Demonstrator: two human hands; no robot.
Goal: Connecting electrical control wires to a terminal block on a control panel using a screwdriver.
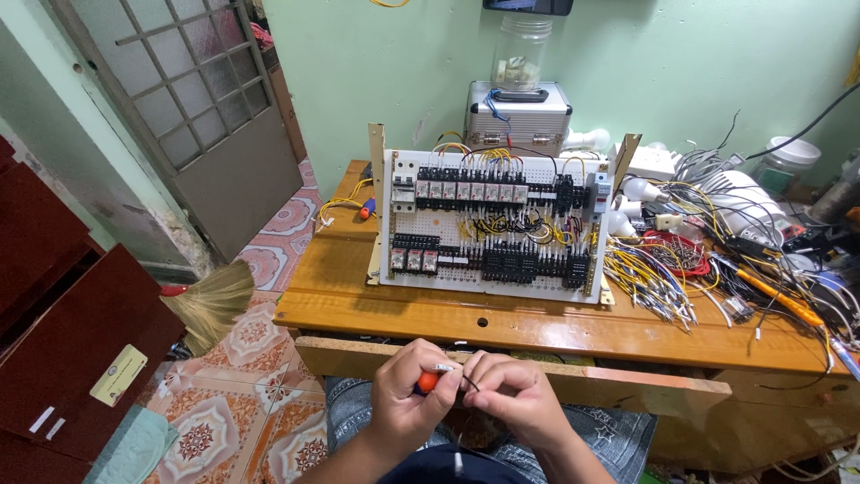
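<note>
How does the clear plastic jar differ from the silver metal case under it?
The clear plastic jar is round, upright and see-through, with pale pieces visible inside; the silver metal case is boxy, ribbed and opaque, its contents hidden. The jar stands on top; the case rests below. Both sit behind the white wiring board.

Both hands meet above the lap: left hand [408, 394] grips an orange-handled tool [429, 381]; right hand [518, 399] pinches a thin wire [469, 384]. A wired relay panel [493, 220] stands upright on the wooden worktop [430, 309].
</note>
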